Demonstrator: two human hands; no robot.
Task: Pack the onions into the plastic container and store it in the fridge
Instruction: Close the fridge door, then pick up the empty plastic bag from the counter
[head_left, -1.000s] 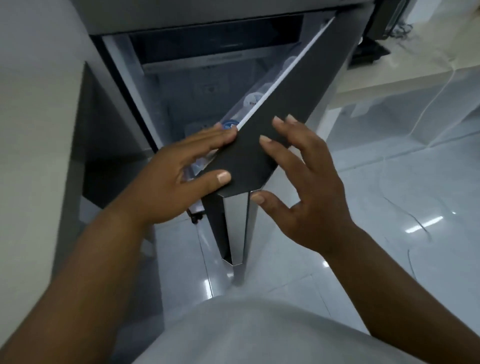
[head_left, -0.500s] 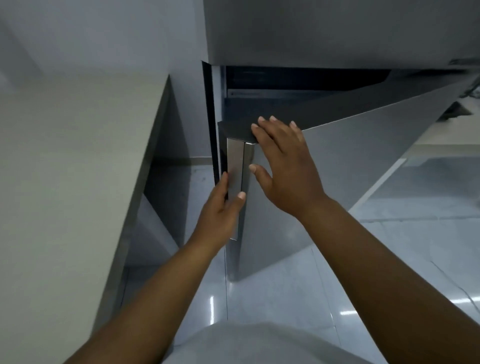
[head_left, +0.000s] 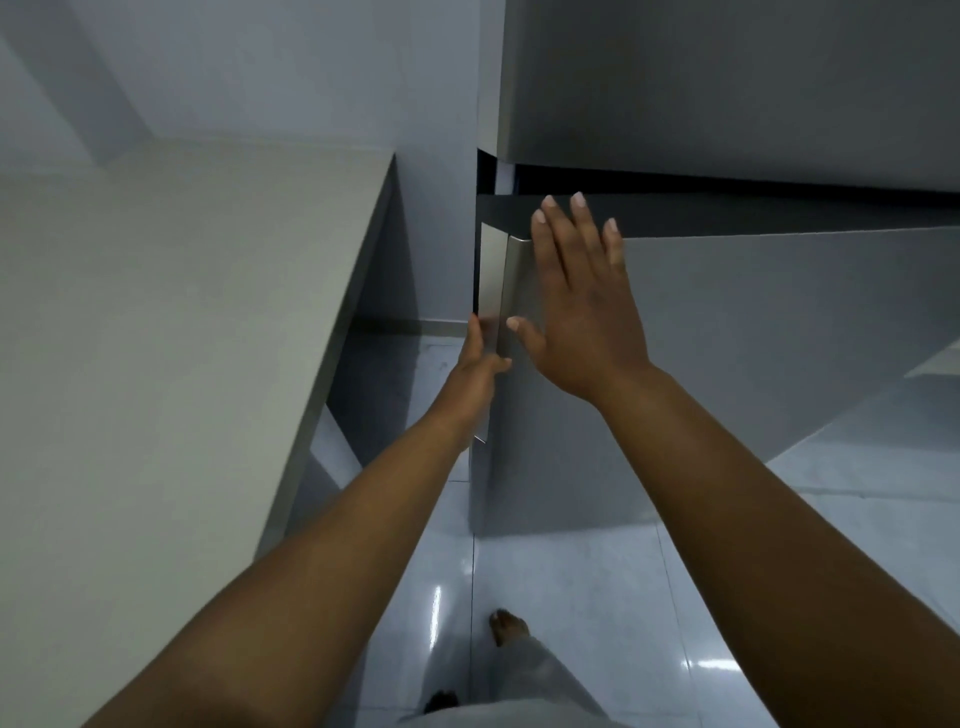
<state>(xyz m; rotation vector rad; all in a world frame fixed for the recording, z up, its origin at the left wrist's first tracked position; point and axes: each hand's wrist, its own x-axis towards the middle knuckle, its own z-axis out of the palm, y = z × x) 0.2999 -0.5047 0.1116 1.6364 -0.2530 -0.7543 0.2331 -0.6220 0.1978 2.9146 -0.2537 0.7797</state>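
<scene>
1. I see the tall grey steel fridge door (head_left: 753, 332) almost shut, a dark slit open along its top edge. I judge it heavy, rigid and smooth, best pushed flat-palmed near the free edge or taken by the brushed silver vertical handle (head_left: 501, 291).
2. My right hand (head_left: 582, 306) lies flat on the door face, fingers (head_left: 550, 239) spread apart, gripping nothing.
3. My left hand (head_left: 480, 369) sits at the handle's lower part; it looks empty, though I cannot tell whether its fingers curl behind.
4. The onions and plastic container are out of sight, presumably inside the fridge.
5. The pale bench (head_left: 182, 312) on the left carries nothing I can see.
</scene>
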